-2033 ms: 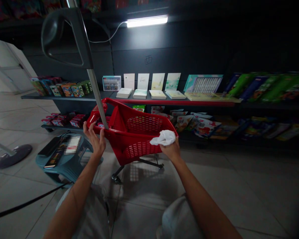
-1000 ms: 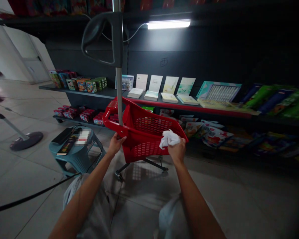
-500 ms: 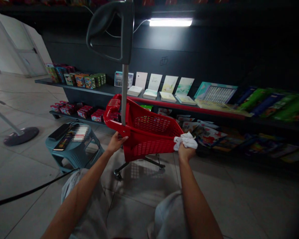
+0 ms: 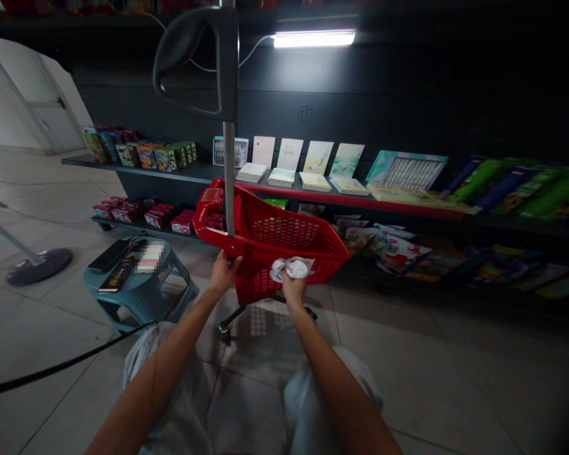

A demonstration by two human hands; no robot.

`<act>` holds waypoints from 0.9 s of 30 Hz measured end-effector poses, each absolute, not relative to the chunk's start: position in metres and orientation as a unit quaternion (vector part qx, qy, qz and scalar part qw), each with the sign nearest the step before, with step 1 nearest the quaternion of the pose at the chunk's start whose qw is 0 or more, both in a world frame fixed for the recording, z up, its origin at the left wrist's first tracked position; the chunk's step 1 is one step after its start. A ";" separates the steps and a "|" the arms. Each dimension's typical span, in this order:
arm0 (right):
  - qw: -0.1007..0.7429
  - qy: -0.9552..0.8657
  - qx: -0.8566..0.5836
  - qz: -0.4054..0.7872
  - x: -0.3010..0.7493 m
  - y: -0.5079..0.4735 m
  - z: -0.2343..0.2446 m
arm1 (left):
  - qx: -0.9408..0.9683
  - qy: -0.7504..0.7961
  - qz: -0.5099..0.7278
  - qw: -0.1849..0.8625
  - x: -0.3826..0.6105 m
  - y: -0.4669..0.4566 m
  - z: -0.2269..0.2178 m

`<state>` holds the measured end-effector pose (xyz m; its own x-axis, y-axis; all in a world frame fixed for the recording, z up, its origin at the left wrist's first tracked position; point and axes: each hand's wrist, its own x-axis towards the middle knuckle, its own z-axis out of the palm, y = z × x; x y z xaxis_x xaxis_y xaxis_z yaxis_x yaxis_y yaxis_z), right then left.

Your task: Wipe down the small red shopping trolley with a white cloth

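Observation:
In front of me stands a red plastic shopping cart [image 4: 253, 256] with perforated sides, a grey pole and a dark looped handle [image 4: 225, 69]. My left hand [image 4: 224, 273] grips the cart's near left edge below the pole, thumb on the outside and the other fingers partly hidden. A crumpled white cloth [image 4: 291, 268] is bunched in my right hand [image 4: 294, 287], which presses it against the cart's near perforated side. Castors on dark legs [image 4: 225, 332] show under the basket.
A blue-grey stool [image 4: 137, 287] carrying dark items stands at left. Behind the cart, a dark shelf [image 4: 199, 172] holds books, boxes and bagged goods. A black cable [image 4: 66, 363] crosses the lower left; a round stand base [image 4: 40, 265] rests farther left.
My right hand has slid the white cloth leftward along the cart's side, from its far right corner to the middle. My left hand keeps its place on the cart.

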<state>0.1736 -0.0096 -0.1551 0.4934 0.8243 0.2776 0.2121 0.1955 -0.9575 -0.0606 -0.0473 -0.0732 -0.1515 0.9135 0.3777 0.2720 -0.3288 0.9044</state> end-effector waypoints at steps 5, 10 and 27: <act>0.605 -0.554 -0.519 0.241 0.133 -0.029 -0.163 | 0.600 0.519 0.558 0.244 -0.061 -0.043 -0.076; 0.599 -0.577 -0.482 0.275 0.114 -0.041 -0.169 | 0.607 0.541 0.544 0.207 -0.062 -0.039 -0.081; 0.823 -0.212 -0.477 0.224 0.253 0.015 -0.127 | 0.601 0.546 0.542 0.219 -0.062 -0.040 -0.077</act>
<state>0.2533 0.0145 -0.1265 0.8098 0.5710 0.1345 -0.1673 0.4444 -0.8801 -0.0616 -0.0397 -0.0773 -0.1826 0.8929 0.4116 0.4186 -0.3082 0.8543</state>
